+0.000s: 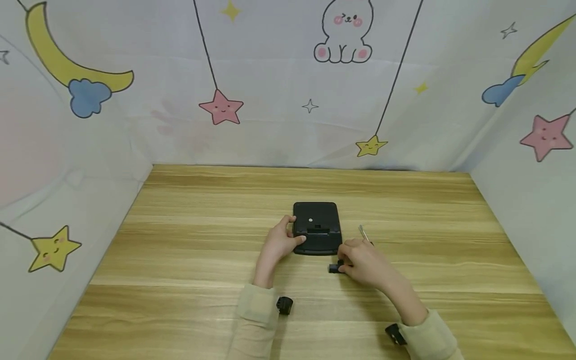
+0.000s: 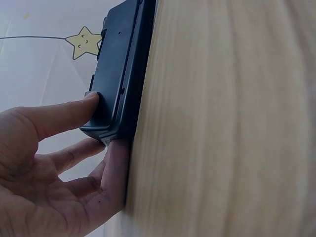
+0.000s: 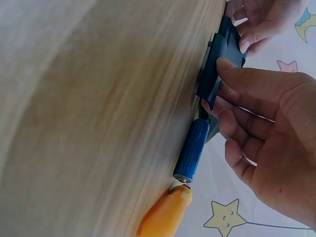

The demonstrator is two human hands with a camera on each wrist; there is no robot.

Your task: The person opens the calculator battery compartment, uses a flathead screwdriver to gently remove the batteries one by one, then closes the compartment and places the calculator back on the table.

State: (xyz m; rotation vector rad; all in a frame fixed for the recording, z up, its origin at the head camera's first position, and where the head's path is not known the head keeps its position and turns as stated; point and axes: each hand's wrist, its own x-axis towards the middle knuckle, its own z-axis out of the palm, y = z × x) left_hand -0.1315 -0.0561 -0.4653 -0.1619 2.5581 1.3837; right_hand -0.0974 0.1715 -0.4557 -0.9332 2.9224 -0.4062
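A black calculator (image 1: 317, 215) lies underside up on the wooden table, with a recessed slot across its back. My left hand (image 1: 280, 240) grips its left side, the thumb pressing on the back and the fingers along the edge. Between the thumb and fingers of my right hand (image 1: 363, 262) is a small black battery cover (image 3: 211, 66), pinched just off the calculator's near right corner. Below that hand in the right wrist view lie a blue battery (image 3: 191, 150) and an orange-handled screwdriver (image 3: 165, 212); the hand mostly hides both in the head view.
The screwdriver's metal shaft (image 1: 362, 232) points away behind the right hand. A printed cloth (image 1: 270, 140) with stars and moons walls in the wooden table (image 1: 189, 250) at the back and both sides. Small black cameras (image 1: 284, 305) sit at the cuffs.
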